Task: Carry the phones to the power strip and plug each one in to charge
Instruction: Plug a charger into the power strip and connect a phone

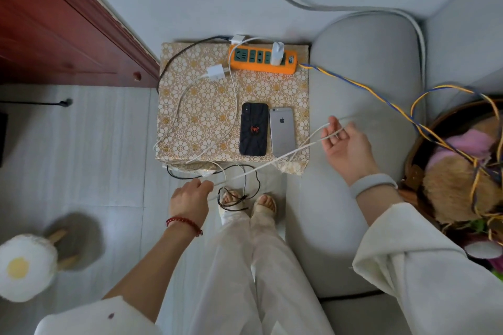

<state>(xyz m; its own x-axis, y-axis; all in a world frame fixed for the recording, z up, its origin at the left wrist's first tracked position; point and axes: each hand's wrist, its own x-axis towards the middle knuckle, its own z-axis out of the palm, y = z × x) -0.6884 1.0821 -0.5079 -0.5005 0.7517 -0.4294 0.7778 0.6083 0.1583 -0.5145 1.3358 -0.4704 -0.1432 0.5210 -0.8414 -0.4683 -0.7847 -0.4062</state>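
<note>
Two phones lie face down side by side on a patterned low table (196,106): a black phone with a red spider (253,129) and a grey phone (282,131) to its right. An orange power strip (253,64) sits at the table's far edge with a white charger (277,53) plugged in. A second white charger (216,72) lies loose beside it. A white cable (272,163) stretches between my hands. My right hand (344,145) holds one end, palm up, right of the table. My left hand (192,198) pinches the other end below the table's near edge.
A grey sofa arm (362,90) stands right of the table. A basket with plush toys (457,171) is at far right, crossed by a blue-yellow cord (381,95). Black cables (245,187) lie tangled on the floor by my feet. A red wooden door (54,35) is at left.
</note>
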